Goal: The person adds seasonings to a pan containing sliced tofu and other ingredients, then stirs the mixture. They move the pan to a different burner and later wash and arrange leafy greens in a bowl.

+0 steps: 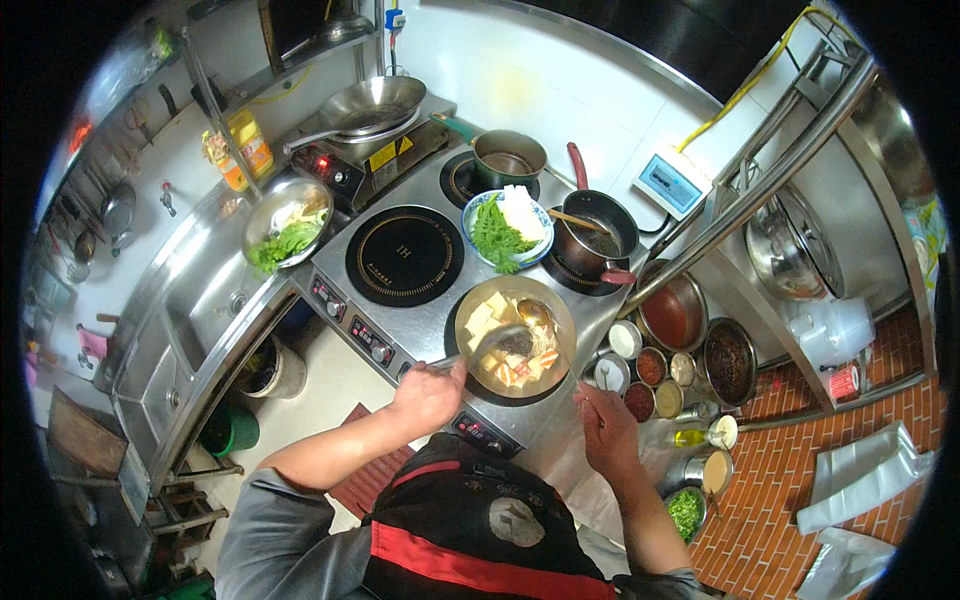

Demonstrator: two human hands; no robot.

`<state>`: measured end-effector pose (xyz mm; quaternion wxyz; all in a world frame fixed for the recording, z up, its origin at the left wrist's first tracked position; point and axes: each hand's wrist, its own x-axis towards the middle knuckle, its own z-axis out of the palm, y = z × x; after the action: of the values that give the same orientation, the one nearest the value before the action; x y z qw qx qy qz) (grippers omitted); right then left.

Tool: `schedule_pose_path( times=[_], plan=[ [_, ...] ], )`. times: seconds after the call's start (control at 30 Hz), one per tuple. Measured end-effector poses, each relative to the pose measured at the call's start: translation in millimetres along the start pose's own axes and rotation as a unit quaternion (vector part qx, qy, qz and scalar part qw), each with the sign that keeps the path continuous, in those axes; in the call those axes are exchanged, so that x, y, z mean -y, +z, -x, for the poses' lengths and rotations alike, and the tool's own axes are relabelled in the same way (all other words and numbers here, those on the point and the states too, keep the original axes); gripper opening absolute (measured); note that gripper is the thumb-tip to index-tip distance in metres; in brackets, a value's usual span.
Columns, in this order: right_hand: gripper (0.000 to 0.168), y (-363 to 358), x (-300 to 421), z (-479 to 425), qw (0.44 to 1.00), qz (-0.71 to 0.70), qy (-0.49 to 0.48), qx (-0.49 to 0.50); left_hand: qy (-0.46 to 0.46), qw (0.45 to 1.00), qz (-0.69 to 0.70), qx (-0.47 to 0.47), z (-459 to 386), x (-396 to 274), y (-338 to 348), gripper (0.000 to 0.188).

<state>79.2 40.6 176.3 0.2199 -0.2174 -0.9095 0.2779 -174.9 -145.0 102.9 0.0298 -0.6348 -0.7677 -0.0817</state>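
My left hand (431, 394) grips a metal handle at the near left rim of a round metal pan (559, 300). The handle appears to run into a blurred ladle (499, 340) above the pan, near a dark clump. Pale tofu-like slices (484, 319), thin noodle-like strands and orange-and-white pieces (517, 371) sit in the pan's liquid. At its far side is a rounded brown thing (533, 313), perhaps another ladle's bowl. My right hand (606, 429) is curled just right of the pan; whether it holds something thin is unclear.
Behind the pan, a patterned bowl (471, 240) of greens and a white block stands on the induction range (330, 259). Two saucepans (510, 154) (600, 225) are farther back. A metal bowl of greens (289, 223) is left. Several seasoning containers (651, 365) crowd the right counter.
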Motion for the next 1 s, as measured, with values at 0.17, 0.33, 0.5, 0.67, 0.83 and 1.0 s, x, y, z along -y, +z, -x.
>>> schedule_pose_path(
  times=[0.17, 0.33, 0.5, 0.67, 0.83, 1.0],
  plan=[
    [0.026, -16, -5, 5, 0.985, 0.086, -0.117, 0.091, -0.002, 0.999, -0.034, -0.027, -3, 1, -8, 0.055],
    [0.022, -26, -1, 10, 0.991, 0.034, -0.107, 0.074, -0.042, 0.995, 0.012, 0.087, -7, 1, -10, 0.053],
    [0.024, -9, -22, 33, 0.929, -0.326, 0.165, -0.057, -0.147, 0.909, 0.375, 0.109, -24, 2, -17, 0.040],
    [0.030, 37, -44, 42, 0.786, -0.542, 0.233, -0.186, -0.254, 0.486, 0.826, 0.133, -29, -4, -9, 0.037],
    [0.033, 62, -25, 7, 0.741, -0.561, 0.294, -0.220, -0.257, 0.494, 0.824, 0.108, -28, -18, 2, 0.036],
    [0.038, 52, -45, 7, 0.671, -0.640, 0.276, -0.252, -0.294, 0.542, 0.778, 0.122, -15, -23, 9, 0.034]
  ],
)
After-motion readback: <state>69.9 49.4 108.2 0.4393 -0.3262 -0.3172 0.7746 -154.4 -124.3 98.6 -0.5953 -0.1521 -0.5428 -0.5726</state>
